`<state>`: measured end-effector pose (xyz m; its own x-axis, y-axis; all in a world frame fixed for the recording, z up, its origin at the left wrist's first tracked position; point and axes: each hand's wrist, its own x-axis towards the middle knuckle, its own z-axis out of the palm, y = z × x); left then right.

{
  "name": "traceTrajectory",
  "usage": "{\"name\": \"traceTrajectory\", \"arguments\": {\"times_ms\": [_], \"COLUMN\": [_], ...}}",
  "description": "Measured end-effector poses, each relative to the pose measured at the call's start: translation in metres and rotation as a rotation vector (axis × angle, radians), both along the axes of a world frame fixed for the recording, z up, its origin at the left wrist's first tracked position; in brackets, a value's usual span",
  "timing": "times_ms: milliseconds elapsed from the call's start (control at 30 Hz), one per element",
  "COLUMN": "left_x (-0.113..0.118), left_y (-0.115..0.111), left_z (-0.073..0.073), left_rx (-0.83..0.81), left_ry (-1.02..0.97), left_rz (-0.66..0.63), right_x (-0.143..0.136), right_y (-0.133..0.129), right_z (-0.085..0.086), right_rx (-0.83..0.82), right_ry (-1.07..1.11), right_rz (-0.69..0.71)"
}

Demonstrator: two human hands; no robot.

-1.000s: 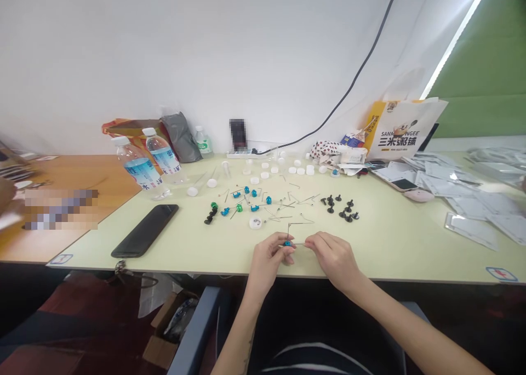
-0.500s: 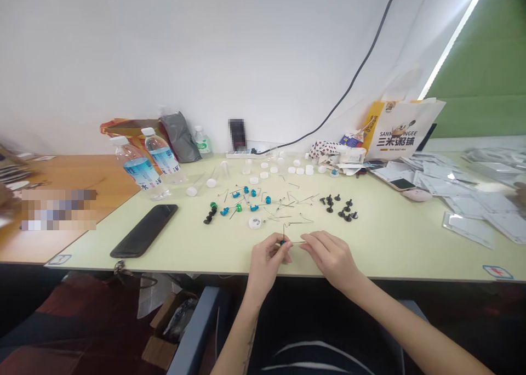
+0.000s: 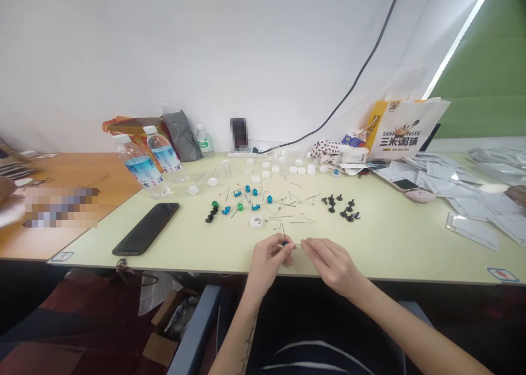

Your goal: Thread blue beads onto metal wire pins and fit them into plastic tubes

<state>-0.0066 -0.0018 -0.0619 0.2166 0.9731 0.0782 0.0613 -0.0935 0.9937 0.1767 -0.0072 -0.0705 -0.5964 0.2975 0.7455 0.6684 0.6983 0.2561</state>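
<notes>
At the near table edge (image 3: pixel 370 276), the left hand (image 3: pixel 267 260) pinches a blue bead (image 3: pixel 285 244) while the right hand (image 3: pixel 331 260) pinches a thin wire (image 3: pixel 296 244) (apparently mid-threading), so steady alignment seems required next.

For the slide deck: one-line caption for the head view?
Left hand pinches blue bead; right hand holds wire pin.

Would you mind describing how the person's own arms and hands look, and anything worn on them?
Both arms are bare to the frame's lower edge, with no sleeves, gloves, watch or rings showing. The left hand has a slim forearm bearing a small dark marking, perhaps a tattoo, near the bottom. The right hand and its forearm show no markings.
</notes>
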Motion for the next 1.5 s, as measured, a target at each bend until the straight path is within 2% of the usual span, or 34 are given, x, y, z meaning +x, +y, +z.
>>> {"name": "traceTrajectory", "arguments": {"times_ms": [233, 567, 1100, 1500], "left_x": [0.001, 0.001, 0.002, 0.001], "left_y": [0.0, 0.004, 0.003, 0.001], "left_z": [0.0, -0.01, -0.005, -0.004], "left_rx": [-0.004, -0.046, -0.102, -0.076], "left_ry": [-0.005, -0.086, -0.142, -0.153], "left_rz": [0.006, -0.04, -0.014, -0.017], "right_x": [0.001, 0.001, -0.003, -0.003], "right_y": [0.0, 0.001, 0.002, 0.001], "right_z": [0.001, -0.006, -0.002, 0.004], "right_rx": [-0.019, -0.003, -0.101, -0.136], "right_ry": [-0.035, -0.053, -0.044, -0.03], "right_rz": [-0.024, -0.083, -0.076, -0.039]}}
